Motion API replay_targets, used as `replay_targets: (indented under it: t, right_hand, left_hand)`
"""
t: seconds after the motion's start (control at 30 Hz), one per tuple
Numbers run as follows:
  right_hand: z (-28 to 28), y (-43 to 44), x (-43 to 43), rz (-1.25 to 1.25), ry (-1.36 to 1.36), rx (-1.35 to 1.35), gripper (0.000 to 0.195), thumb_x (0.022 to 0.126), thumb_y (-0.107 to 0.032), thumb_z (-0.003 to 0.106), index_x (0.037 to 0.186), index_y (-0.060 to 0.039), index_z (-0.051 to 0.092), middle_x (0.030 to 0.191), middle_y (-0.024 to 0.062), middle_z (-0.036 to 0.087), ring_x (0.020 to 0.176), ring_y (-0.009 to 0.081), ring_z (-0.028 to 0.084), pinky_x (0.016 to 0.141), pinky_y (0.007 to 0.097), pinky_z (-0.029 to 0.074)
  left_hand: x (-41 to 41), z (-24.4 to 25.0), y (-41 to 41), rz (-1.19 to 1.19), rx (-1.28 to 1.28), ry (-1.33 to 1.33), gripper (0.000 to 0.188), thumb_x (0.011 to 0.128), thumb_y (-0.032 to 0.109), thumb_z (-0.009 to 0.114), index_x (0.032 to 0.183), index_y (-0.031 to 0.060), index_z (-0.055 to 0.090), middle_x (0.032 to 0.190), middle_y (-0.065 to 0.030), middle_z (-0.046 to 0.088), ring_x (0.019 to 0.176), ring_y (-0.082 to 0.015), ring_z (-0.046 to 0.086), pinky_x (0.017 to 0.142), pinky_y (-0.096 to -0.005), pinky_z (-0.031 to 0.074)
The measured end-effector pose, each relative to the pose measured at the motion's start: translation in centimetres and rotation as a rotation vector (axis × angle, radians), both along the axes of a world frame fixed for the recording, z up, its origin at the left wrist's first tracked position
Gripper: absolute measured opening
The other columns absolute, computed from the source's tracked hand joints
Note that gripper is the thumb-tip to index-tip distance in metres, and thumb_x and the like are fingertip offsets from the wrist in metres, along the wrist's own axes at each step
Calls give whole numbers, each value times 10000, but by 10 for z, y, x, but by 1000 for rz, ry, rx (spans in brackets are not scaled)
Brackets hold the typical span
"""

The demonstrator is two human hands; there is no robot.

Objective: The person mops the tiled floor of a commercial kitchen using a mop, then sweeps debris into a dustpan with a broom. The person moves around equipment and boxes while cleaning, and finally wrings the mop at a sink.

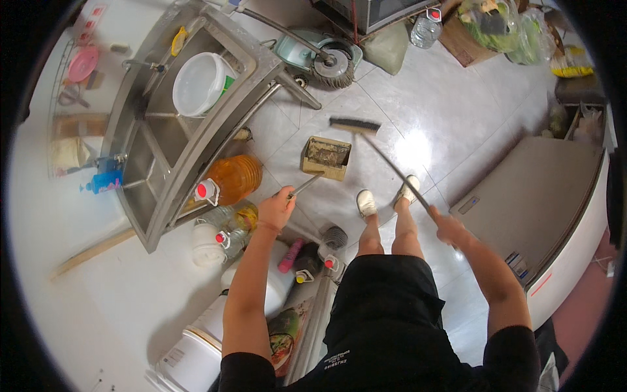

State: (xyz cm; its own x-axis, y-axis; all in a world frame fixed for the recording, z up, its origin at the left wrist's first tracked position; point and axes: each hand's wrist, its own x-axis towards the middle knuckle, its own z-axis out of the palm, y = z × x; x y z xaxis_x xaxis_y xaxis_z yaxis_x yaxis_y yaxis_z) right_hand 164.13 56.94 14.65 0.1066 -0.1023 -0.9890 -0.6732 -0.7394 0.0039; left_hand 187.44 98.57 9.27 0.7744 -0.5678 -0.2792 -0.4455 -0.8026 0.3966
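Observation:
My left hand (277, 209) is closed around the handle of a long-handled dustpan (333, 171), whose soiled tan pan lies on the tiled floor in front of my feet. With my right hand (448, 228) I grip the pole of a broom (355, 126). Its dark bristle head is just beyond the pan and to its right, apart from it, at or close above the floor; the exact contact cannot be told.
A steel sink (203, 132) holding a white bucket (198, 84) stands left, beside a jug of orange liquid (235, 179). A spin mop (333, 66) and its bucket are ahead. A chest freezer (534, 191) stands right. Several bottles and white buckets (191, 357) crowd the lower left.

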Motion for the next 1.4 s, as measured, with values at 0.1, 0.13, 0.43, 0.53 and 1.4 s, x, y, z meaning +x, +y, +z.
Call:
replay_targets:
  t: [0.1,0.13,0.43,0.53,1.4]
  right_hand:
    - [-9,-21,-78,29,-432,68,860,771,1,513,1537,-268,228,915,287,662,888,465,646,808,535,515]
    - [3,-23,-87,16,-532,124,851,764,-1,516,1530,-265,259,886,294,656,853,471,644,802,546,513]
    - [39,25,75,764,-667,225,718,869,-159,636,1503,-253,313,820,197,684,767,377,678,695,486,537]
    - [-16,135,150,989,-588,247,688,889,-198,606,1501,-277,299,829,142,699,781,316,690,656,446,535]
    - [-172,377,194,1523,-723,337,741,888,-90,525,1528,-322,232,871,136,690,769,331,692,638,437,545]
  left_hand:
    - [-14,11,-5,24,27,43,257,896,279,640,1142,217,600,751,-146,669,684,-377,646,606,-491,500]
    - [-32,16,-7,60,19,17,264,893,267,644,1149,218,601,722,-148,660,658,-377,641,587,-488,499]
    - [-226,54,8,702,2,68,324,873,207,686,1183,190,591,871,-141,702,747,-373,672,633,-457,536]
    - [-264,49,18,815,-15,-62,343,884,247,664,1212,191,576,767,-137,686,642,-372,655,576,-476,519]
    - [-343,90,32,1245,-290,-4,373,845,98,697,1199,111,581,1057,-115,716,725,-317,704,610,-385,568]
